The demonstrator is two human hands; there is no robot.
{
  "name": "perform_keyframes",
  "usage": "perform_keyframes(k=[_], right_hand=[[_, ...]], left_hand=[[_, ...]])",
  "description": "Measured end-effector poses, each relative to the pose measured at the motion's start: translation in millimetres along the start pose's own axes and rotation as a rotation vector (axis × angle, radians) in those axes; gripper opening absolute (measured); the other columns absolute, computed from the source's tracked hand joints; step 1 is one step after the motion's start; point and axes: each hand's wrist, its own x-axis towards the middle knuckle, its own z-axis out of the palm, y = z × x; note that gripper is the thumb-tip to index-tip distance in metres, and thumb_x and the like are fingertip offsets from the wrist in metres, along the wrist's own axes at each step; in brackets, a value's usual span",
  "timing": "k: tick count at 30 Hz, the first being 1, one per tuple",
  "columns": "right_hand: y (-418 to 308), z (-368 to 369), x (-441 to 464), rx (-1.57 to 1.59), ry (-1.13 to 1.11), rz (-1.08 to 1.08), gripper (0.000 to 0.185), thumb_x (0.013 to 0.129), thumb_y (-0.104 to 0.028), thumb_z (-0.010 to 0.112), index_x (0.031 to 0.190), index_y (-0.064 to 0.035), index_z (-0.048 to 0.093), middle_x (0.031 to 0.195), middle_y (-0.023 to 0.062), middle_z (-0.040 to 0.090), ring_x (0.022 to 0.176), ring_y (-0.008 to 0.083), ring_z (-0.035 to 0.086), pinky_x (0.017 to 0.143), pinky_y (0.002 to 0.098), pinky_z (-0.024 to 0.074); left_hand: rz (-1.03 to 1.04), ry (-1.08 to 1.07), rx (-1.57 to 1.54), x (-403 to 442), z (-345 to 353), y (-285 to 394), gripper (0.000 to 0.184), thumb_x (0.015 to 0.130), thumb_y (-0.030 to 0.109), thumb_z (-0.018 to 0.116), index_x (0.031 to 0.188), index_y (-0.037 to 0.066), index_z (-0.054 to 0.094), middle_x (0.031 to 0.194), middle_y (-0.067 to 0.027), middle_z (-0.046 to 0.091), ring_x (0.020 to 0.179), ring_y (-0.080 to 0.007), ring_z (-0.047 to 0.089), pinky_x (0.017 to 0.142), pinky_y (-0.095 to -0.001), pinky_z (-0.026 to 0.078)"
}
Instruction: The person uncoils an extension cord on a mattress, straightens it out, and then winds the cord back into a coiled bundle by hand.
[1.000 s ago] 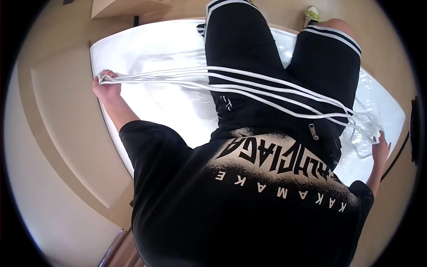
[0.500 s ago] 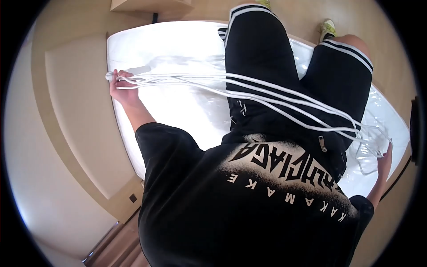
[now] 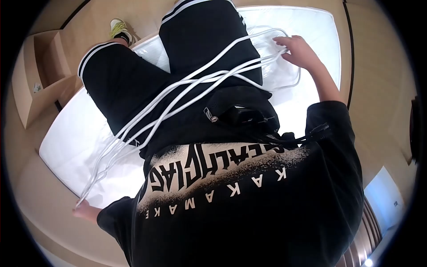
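Observation:
Several long strands of a looped white cable [image 3: 191,82] stretch across my lap, from the lower left to the upper right. My left hand [image 3: 85,211], far out at the lower left, is closed around the gathered strands at one end. My right hand [image 3: 300,52], on the other side, pinches the strands near the loops at the opposite end. One thin loop hangs below that hand over the mattress. The fingers of my left hand are small and partly hidden.
I sit on a white, plastic-covered mattress [image 3: 66,142]. A wooden open-fronted cabinet [image 3: 46,66] stands at the upper left. One shoe [image 3: 119,29] rests on the floor beyond the mattress. Brown curtain folds [image 3: 371,222] hang at the lower right.
The view has swung round to the right. My left hand now appears lower and my right hand higher in view. The cable stays stretched between both hands, now slanting the other way.

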Motion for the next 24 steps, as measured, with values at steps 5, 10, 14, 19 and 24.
perform_keyframes(k=[5,10,14,19,24], right_hand=[[5,11,-7,0.08,0.033,0.062,0.033,0.07,-0.003,0.069,0.103,-0.0085,0.066,0.085,0.0107,0.07,0.078,0.0292,0.067,0.074,0.0368,0.0525],[3,1,-10,0.119,0.247,0.17,0.013,0.075,-0.007,0.069,0.088,-0.0074,0.067,0.076,0.0137,0.067,0.072,0.0309,0.065,0.07,0.0377,0.0512],[27,6,-9,0.035,0.448,0.139,0.01,0.078,-0.009,0.069,0.087,-0.0068,0.066,0.067,0.0079,0.062,0.063,0.0255,0.06,0.068,0.0361,0.0481],[21,-10,3,-0.038,0.623,0.036,0.012,0.077,-0.008,0.07,0.089,-0.0079,0.067,0.07,0.0043,0.062,0.072,0.0208,0.06,0.068,0.0323,0.0467],[-20,-87,26,-0.177,0.846,-0.091,0.011,0.079,-0.007,0.072,0.089,-0.0073,0.069,0.075,0.0044,0.064,0.069,0.0166,0.059,0.054,0.0266,0.0462]], left_hand=[[-0.326,-0.082,-0.003,-7,-3,-45,0.05,0.074,0.047,0.073,0.102,0.008,0.056,0.078,-0.0111,0.056,0.069,-0.0211,0.056,0.064,-0.0359,0.046],[-0.64,-0.324,0.282,-52,64,-40,0.065,0.074,0.058,0.07,0.114,0.01,0.052,0.094,-0.0089,0.055,0.08,-0.0198,0.054,0.071,-0.0351,0.042],[-0.48,-0.352,0.613,-100,98,-46,0.083,0.071,0.064,0.069,0.128,0.008,0.05,0.126,-0.0116,0.05,0.106,-0.0266,0.051,0.082,-0.0422,0.043],[0.729,-0.181,0.698,-119,178,-2,0.075,0.08,0.05,0.068,0.128,-0.004,0.051,0.127,-0.0262,0.052,0.115,-0.0368,0.054,0.096,-0.044,0.045],[0.758,-1.179,-0.036,-378,257,160,0.047,0.088,0.013,0.065,0.13,-0.001,0.049,0.125,-0.0159,0.058,0.117,-0.0238,0.055,0.101,-0.036,0.042]])
